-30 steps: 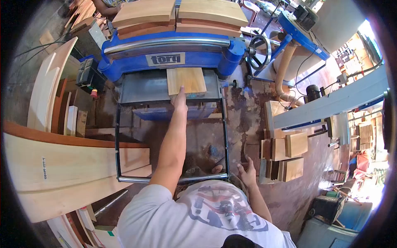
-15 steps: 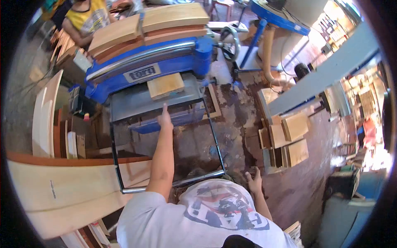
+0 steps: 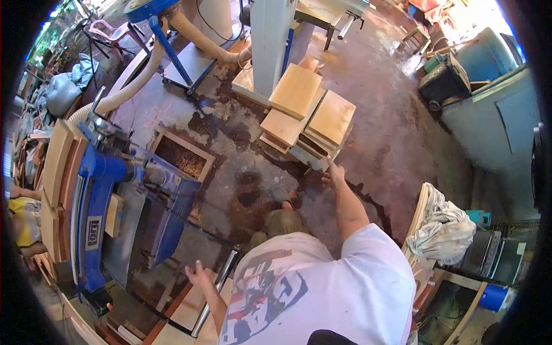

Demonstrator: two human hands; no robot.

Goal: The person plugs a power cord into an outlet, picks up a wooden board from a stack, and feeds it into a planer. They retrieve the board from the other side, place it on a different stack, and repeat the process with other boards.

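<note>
Pale, seemingly smooth wooden boards (image 3: 332, 117)

The planer (image 3: 107, 172) hides one end of the board (image 3: 114, 215). In the pile (image 3: 310, 112), upper blocks (image 3: 296, 91) cover lower ones. The post (image 3: 268, 46) runs off the upper edge. Stacked planks (image 3: 56, 164) and the dark border hide most of a co-worker (image 3: 24, 229).

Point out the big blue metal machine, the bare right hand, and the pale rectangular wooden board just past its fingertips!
Big blue metal machine (image 3: 93, 233): head view, on its white nameplate.
Bare right hand (image 3: 337, 173): head view, middle of the hand.
Pale rectangular wooden board (image 3: 332, 118): head view, flat top face.
</note>
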